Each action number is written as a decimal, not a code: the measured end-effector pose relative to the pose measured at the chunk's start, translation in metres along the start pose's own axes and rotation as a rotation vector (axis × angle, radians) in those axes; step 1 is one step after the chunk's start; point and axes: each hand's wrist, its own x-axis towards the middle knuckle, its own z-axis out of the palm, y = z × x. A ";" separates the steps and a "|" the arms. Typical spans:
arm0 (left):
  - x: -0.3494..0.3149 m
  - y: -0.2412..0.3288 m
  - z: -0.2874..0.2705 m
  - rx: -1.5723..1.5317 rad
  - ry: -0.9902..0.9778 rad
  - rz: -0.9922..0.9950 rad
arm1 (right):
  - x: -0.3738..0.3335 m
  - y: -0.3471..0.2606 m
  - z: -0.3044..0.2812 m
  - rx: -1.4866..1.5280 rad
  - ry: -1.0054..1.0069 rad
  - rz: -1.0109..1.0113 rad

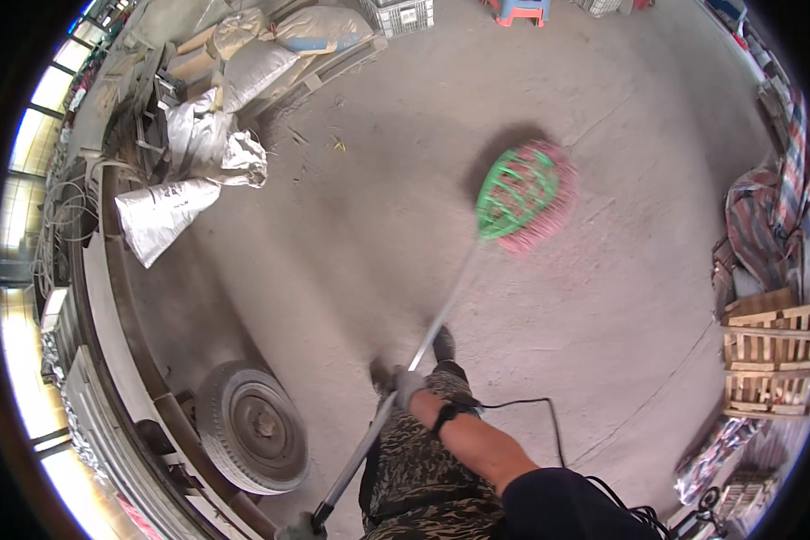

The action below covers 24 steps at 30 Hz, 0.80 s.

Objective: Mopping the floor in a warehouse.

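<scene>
A broom with a green slotted head and pink bristles stretches away from me, its head over the concrete floor at centre right. My right hand, in a grey glove, is wrapped round the middle of its metal pole, and a black band circles that wrist. Down at the lower left, my gloved left hand grips the dark upper end of the pole, partly cut off by the picture's edge. Motion slightly blurs the pole near the head.
A wheel with a tyre lies at lower left beside a long metal edge. White sacks slump at upper left. Wooden crates and striped cloth line the right side. A blue-red stool and grey crate stand far off.
</scene>
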 end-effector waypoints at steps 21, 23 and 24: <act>0.011 -0.013 0.138 0.053 0.353 0.189 | -0.036 -0.049 -0.050 0.210 -0.009 -0.244; 0.042 0.020 0.087 -0.216 0.221 0.226 | -0.025 -0.075 -0.086 0.310 0.012 -0.220; 0.057 0.035 0.071 -0.214 0.232 0.240 | -0.009 -0.089 -0.111 0.311 -0.036 -0.338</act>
